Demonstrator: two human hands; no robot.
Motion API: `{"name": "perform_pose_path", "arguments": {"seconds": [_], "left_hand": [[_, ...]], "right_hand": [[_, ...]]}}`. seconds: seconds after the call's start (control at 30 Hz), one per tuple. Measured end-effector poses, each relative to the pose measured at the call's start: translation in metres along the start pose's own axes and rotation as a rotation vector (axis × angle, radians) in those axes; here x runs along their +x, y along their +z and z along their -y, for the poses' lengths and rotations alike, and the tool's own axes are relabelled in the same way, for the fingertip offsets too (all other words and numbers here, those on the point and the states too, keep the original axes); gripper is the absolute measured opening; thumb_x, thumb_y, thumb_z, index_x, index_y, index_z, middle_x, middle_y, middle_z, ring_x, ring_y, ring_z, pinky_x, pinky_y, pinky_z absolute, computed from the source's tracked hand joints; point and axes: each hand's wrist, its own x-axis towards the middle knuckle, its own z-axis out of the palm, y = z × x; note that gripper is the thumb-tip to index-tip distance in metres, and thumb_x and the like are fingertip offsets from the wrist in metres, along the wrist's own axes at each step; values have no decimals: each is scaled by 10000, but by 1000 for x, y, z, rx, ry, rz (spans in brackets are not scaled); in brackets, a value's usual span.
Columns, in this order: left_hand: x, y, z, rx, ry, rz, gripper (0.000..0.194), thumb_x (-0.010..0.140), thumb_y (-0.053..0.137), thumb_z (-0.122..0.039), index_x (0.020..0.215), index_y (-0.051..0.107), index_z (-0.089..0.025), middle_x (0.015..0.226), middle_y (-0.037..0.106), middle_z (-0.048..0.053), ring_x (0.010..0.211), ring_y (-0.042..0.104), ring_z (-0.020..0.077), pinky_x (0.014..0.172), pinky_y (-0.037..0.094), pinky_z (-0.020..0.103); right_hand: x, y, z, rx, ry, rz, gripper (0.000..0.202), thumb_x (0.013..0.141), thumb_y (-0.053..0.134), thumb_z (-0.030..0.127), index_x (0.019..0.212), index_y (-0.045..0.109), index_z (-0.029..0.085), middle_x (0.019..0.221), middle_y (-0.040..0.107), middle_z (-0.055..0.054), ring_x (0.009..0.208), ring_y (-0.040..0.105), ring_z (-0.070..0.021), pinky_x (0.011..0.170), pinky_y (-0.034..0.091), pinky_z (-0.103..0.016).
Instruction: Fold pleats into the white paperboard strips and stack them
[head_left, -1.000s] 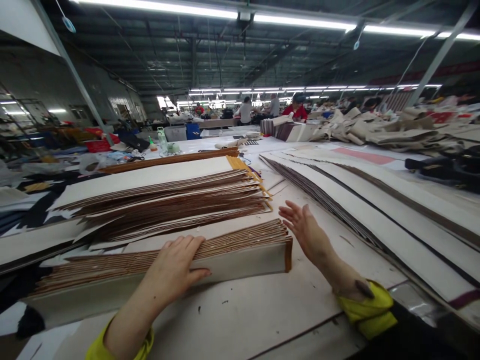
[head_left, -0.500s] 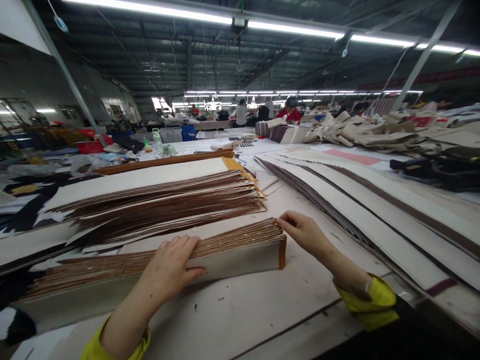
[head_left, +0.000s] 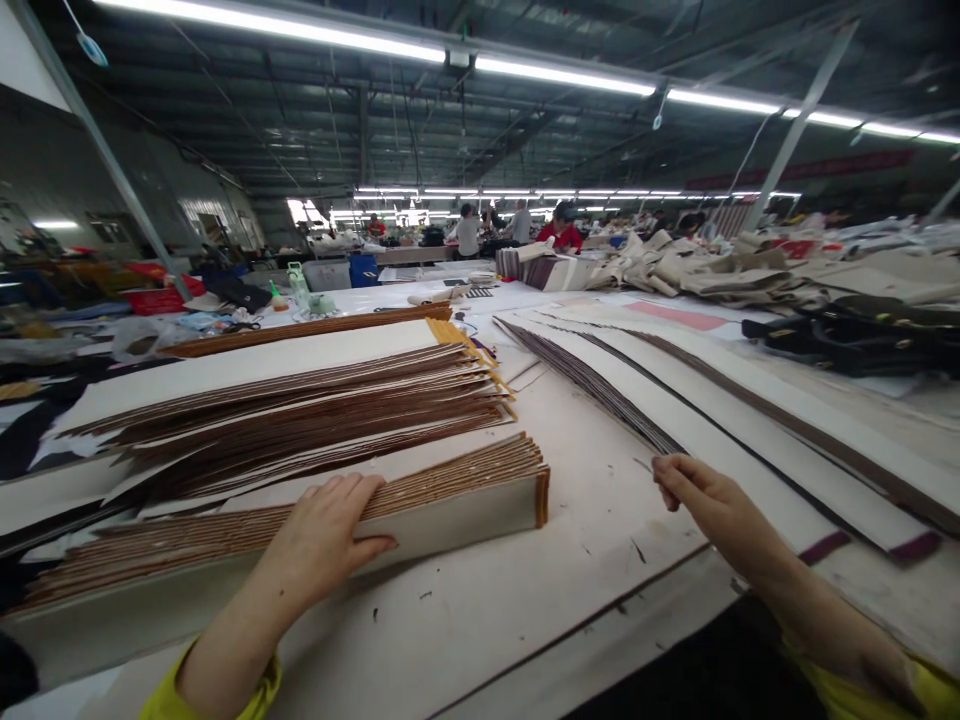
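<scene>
A long bundle of pale strips with brown edges (head_left: 465, 512) stands on its long side across the table in front of me. My left hand (head_left: 330, 520) is closed over its middle, fingers across the upper edges and thumb against the pale front face. To the right of the bundle's orange-brown end, my right hand (head_left: 686, 482) hovers apart from it with the fingertips pinched together. Whatever is between those fingertips, if anything, is too small to make out. Small dark scraps (head_left: 637, 550) lie on the table below that hand.
Behind the bundle lies a fanned pile of brown-edged strips (head_left: 315, 400). On the right, long pale strips with dark edges (head_left: 675, 400) stretch across the table. Black straps or bags (head_left: 855, 335) and heaped beige material (head_left: 690, 265) lie farther back. A person in red (head_left: 562, 232) is in the distance.
My right hand has left the bundle's right end and moved right, toward the dark-edged strips, still pinched. My left hand keeps its hold on the bundle. The view has shifted slightly.
</scene>
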Motion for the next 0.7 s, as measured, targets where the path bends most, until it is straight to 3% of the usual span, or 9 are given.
{"name": "perform_pose_path", "arguments": {"seconds": [0.17,0.27,0.37,0.47,0.57,0.7], "left_hand": [[1,1,4,4,12,-23,476,715,565,-488,1091,506,-202,1074,574,68,1013,502,241,853,348,352],[2,2,-1,9,37,-33,452,722,569,-484,1067,515,-198,1068,576,73,1006,503,245,853,353,361],[-2,3,-20,1,83,-37,396,734,588,-409,1066,509,-210,1064,575,67,998,501,240,857,354,366],[-8,6,-45,-34,135,-31,383,729,604,-307,1089,495,-236,1065,575,43,990,499,227,876,350,369],[-12,8,-61,-73,155,-28,374,733,582,-247,1098,500,-240,1072,579,33,994,502,213,912,341,369],[-9,3,-51,-113,119,14,457,718,587,-254,1164,491,-238,1147,571,49,1062,493,220,968,323,382]], "right_hand": [[-14,-5,-8,13,28,68,420,782,427,549,553,482,202,552,487,4,566,506,-150,580,441,-275],[-26,2,2,-8,-35,117,323,780,482,499,818,595,199,811,622,-46,772,589,-198,714,483,-315],[-34,19,39,-118,-365,184,357,821,490,383,1139,506,222,1153,554,-81,1059,509,-209,908,414,-351],[-36,48,85,-264,-721,332,523,823,512,337,1301,344,211,1298,440,-93,1199,380,-201,996,329,-349],[-31,82,111,-404,-836,487,650,757,588,402,1301,327,162,1246,476,-122,1152,413,-243,980,329,-397],[-23,114,111,-561,-734,564,384,718,607,272,1070,482,182,944,583,-52,854,537,-219,744,441,-359]]}}
